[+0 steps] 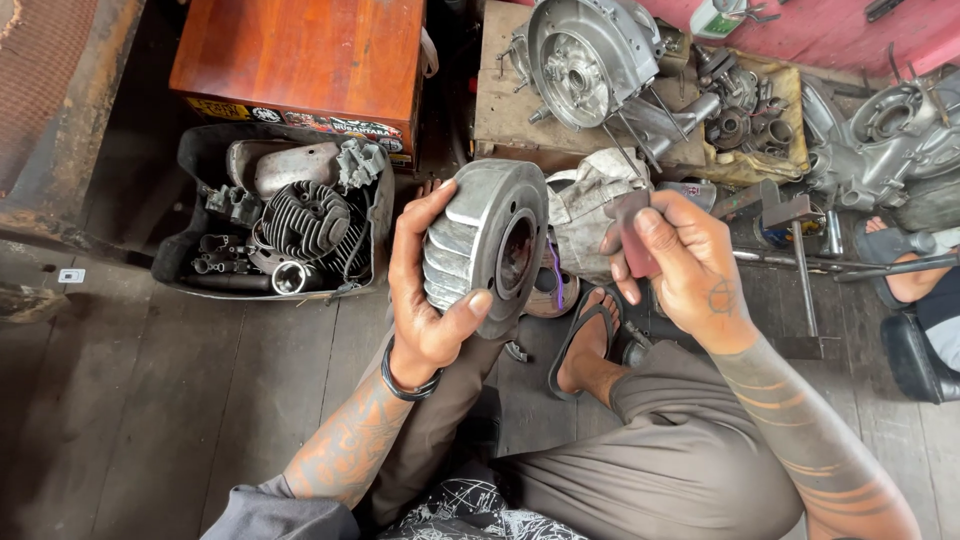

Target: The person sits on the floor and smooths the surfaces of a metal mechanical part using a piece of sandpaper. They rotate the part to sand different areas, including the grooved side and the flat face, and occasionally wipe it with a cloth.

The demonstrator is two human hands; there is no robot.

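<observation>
Worn grey floorboards carry the whole scene, with the person seated low over them. Left hand wraps its grip round a round grey finned metal flywheel, fingers along the ribbed rim and thumb across the front edge, holding it upright at chest height with its dark centre bore facing right. Right hand pinches shut on a small dark reddish strip of abrasive paper, just beside the flywheel's open face but not touching it. The flywheel's fins are dull and scuffed, and its face is darker around the bore.

Below the hands, a foot in a black sandal rests on the boards. A crumpled white rag lies just behind the hands. To the left, a black tray of engine parts with a finned cylinder head sits before a red-brown wooden box. Behind, a silver engine crankcase half stands on a wooden board, with loose tools crowding the right. Bare floor opens only toward the lower left.
</observation>
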